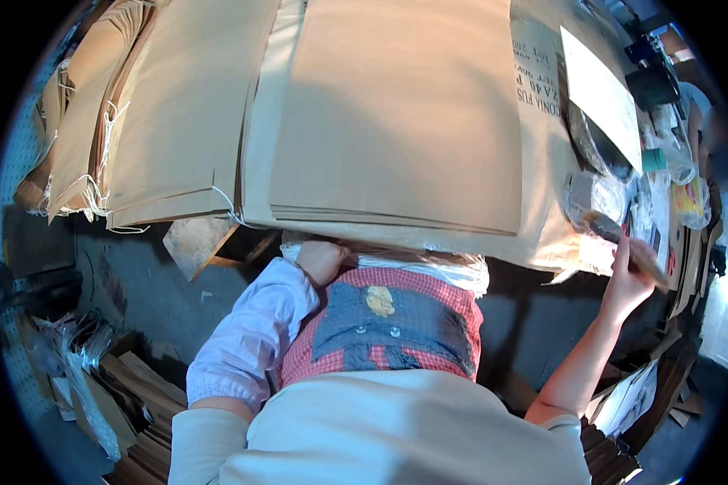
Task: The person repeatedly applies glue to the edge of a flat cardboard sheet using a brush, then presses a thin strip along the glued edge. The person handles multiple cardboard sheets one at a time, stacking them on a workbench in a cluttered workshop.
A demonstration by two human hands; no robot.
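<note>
My right hand (629, 283), at the right front of the table, is closed round the wooden handle of a brush (649, 265). The brush's dark bristle end points up and left, towards a clear plastic-wrapped tub or bag (597, 198). At the front edge, my left hand (322, 262) has its fingers curled in; their tips are hidden, and I cannot tell what they grip. Beside it, a bundle of white strands or thin sheet edges (469, 275) lies across my lap. Just beyond, a stack of brown paper sheets (396, 121) lies flat, its near edges slightly fanned.
More brown paper stacks (186, 105), some tied with white string, lie to the left. A white sheet (598, 89) covers part of a dark round container at the right. Plastic bags (689, 202) and a green-lidded item (653, 159) stand beyond. Cardboard pieces (141, 380) lean below left.
</note>
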